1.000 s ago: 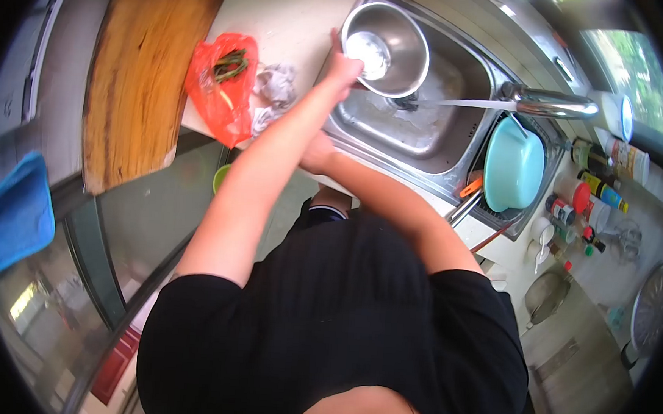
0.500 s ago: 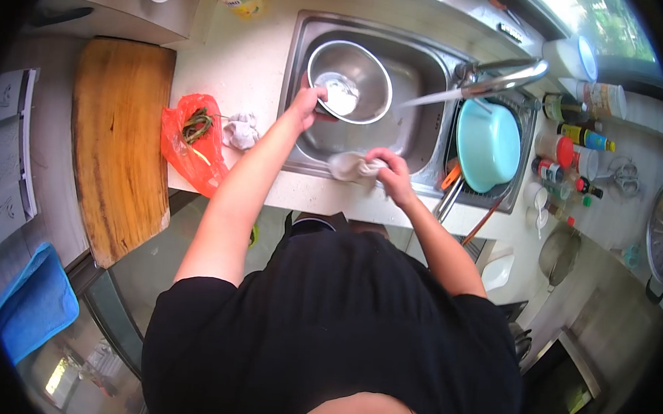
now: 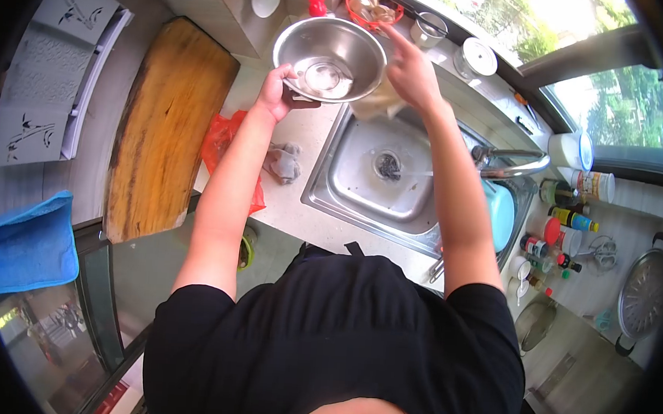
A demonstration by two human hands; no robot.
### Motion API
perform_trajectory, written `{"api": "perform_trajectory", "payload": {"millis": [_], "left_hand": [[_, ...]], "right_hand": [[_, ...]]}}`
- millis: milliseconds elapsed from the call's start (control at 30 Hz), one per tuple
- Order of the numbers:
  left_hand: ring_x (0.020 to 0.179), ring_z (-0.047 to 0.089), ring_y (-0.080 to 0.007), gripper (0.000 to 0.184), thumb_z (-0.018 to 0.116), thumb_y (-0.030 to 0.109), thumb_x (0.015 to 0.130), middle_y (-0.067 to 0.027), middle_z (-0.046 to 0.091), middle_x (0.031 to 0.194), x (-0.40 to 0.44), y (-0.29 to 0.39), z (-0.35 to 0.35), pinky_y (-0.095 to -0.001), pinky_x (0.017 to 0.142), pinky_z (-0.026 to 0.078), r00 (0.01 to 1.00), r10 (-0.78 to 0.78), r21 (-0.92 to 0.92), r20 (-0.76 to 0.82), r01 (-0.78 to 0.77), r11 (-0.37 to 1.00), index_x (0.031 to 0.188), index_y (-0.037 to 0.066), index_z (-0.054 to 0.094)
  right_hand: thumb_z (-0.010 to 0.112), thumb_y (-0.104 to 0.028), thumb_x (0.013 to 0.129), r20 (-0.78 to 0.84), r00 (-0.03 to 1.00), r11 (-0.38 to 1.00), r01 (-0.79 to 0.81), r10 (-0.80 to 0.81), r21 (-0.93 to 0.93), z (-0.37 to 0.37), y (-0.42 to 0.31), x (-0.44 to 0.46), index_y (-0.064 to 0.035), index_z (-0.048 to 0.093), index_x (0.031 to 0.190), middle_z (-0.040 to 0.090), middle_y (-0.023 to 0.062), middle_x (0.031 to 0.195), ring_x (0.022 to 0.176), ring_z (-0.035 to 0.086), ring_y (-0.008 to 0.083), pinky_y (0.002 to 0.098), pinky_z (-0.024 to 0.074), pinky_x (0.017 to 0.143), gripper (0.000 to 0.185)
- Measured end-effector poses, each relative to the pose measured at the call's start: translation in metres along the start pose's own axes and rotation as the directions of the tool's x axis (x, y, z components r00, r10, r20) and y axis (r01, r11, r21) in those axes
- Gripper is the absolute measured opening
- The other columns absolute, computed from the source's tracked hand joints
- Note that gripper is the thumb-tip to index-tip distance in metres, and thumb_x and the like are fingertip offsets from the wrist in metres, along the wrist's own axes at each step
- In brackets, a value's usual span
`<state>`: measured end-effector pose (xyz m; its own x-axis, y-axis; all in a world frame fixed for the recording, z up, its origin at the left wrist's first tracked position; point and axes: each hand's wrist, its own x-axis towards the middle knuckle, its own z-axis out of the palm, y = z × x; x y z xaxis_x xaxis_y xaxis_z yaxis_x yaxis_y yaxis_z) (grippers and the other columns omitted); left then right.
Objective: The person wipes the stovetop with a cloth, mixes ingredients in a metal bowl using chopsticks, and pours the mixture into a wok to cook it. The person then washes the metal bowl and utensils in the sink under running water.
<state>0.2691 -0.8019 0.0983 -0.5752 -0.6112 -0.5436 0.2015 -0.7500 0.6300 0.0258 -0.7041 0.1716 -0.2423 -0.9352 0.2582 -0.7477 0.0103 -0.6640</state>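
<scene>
My left hand (image 3: 278, 94) grips the near-left rim of a stainless steel bowl (image 3: 342, 41), thumb over the edge and fingers underneath. The bowl is raised beyond the sink's far-left corner, its inside facing me. On the bowl's right side, my right hand (image 3: 412, 71) has a pale cloth (image 3: 379, 104) hanging below it, slightly blurred. One finger of that hand points up and away, while the others are partly hidden. Below the hands is the steel sink (image 3: 332, 199), with a thin stream of water running to its drain (image 3: 387, 165) from the faucet (image 3: 512, 169).
Left of the sink lie a crumpled grey rag (image 3: 282, 162) and a red plastic bag (image 3: 218, 143). A wooden board (image 3: 162, 128) stands farther left. A turquoise basin (image 3: 500, 217) is right of the sink, near several bottles (image 3: 574, 219). An orange-red basket (image 3: 351, 3) sits on the far ledge.
My left hand has lifted the bowl out of the sink, away from me. My right hand has carried the cloth from the sink's front edge up beside the bowl. The view has tilted farther forward.
</scene>
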Motion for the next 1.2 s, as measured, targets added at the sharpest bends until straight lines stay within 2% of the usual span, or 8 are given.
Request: {"api": "perform_trajectory", "payload": {"millis": [167,633,733,833,933,1033,1133,1200], "left_hand": [[0.091,0.061,-0.0364,0.034,0.050,0.028,0.078,-0.0180,0.058,0.102,-0.004,0.026,-0.010,-0.0563,0.076,0.055,1.000,0.010,0.058,0.028,-0.012,0.998,0.099,0.003,0.053],[0.092,0.056,-0.0382,0.021,0.055,0.024,0.072,-0.0132,0.053,0.098,0.019,0.017,-0.021,-0.0661,0.072,0.051,1.000,-0.001,-0.053,0.023,0.002,0.999,0.088,0.010,0.052],[0.089,0.060,-0.0377,0.028,0.053,0.023,0.073,-0.0160,0.055,0.098,0.014,0.008,-0.021,-0.0602,0.073,0.054,1.000,0.002,0.013,0.008,-0.002,1.000,0.094,0.006,0.050],[0.089,0.062,-0.0357,0.035,0.050,0.022,0.073,-0.0176,0.058,0.100,0.006,-0.010,-0.015,-0.0546,0.074,0.056,0.998,-0.058,0.080,0.016,0.056,0.995,0.101,0.002,0.050],[0.092,0.063,-0.0349,0.045,0.048,0.021,0.073,-0.0190,0.059,0.107,0.002,-0.038,0.006,-0.0527,0.075,0.057,0.986,-0.156,0.141,0.058,0.146,0.979,0.112,-0.002,0.050],[0.093,0.063,-0.0343,0.049,0.047,0.021,0.073,-0.0197,0.059,0.110,0.011,-0.075,0.019,-0.0525,0.077,0.056,0.959,-0.260,0.168,0.115,0.239,0.956,0.116,-0.003,0.049],[0.094,0.063,-0.0346,0.049,0.048,0.019,0.072,-0.0200,0.059,0.109,0.008,-0.103,0.043,-0.0542,0.078,0.055,0.931,-0.338,0.190,0.141,0.309,0.932,0.114,-0.005,0.050],[0.095,0.061,-0.0367,0.048,0.048,0.017,0.070,-0.0200,0.059,0.107,0.016,-0.126,0.044,-0.0570,0.079,0.054,0.899,-0.393,0.146,0.192,0.370,0.917,0.112,-0.005,0.051]], "right_hand": [[0.048,-0.013,0.078,0.390,0.917,0.785,0.175,0.090,-0.594,0.037,-0.037,0.106,-0.0417,0.025,0.144,0.049,0.0095,0.132,0.108,0.059,0.0289,0.0409,0.0500,0.084,0.075],[0.047,-0.018,0.083,0.508,0.837,0.658,0.266,0.205,-0.704,0.053,-0.061,0.128,-0.0338,0.028,0.145,0.067,0.0102,0.104,0.089,0.067,0.0285,0.0423,0.0508,0.079,0.066],[0.050,-0.019,0.081,0.412,0.902,0.784,0.160,0.131,-0.600,0.033,-0.038,0.122,-0.0345,0.029,0.144,0.067,0.0112,0.102,0.087,0.067,0.0298,0.0406,0.0502,0.081,0.069],[0.056,-0.020,0.078,0.193,0.970,0.989,-0.145,0.147,-0.027,-0.003,-0.031,0.100,-0.0244,0.058,0.126,0.067,0.0100,0.102,0.088,0.064,0.0192,0.0324,0.0495,0.073,0.048],[0.048,-0.001,0.071,0.167,0.979,0.722,-0.200,0.118,0.662,-0.052,-0.052,0.053,-0.0024,0.059,0.122,0.064,0.0043,0.104,0.083,0.056,0.0079,0.0185,0.0433,0.070,0.052],[0.049,-0.001,0.077,0.202,0.964,0.382,-0.255,0.174,0.888,-0.054,-0.011,0.015,-0.0068,0.066,0.114,0.051,-0.0051,0.069,0.064,0.043,0.0035,0.0186,0.0393,0.062,0.041],[0.052,-0.004,0.073,0.244,0.888,0.672,-0.455,0.389,0.585,-0.033,0.038,-0.039,-0.0082,0.062,0.120,0.054,0.0009,0.078,0.081,0.055,0.0112,0.0237,0.0460,0.075,0.048],[0.063,-0.014,0.073,-0.003,0.941,0.908,-0.329,0.340,-0.258,0.001,0.075,-0.088,-0.0170,0.064,0.113,0.055,0.0148,0.115,0.104,0.055,0.0302,0.0366,0.0437,0.096,0.040]]}}
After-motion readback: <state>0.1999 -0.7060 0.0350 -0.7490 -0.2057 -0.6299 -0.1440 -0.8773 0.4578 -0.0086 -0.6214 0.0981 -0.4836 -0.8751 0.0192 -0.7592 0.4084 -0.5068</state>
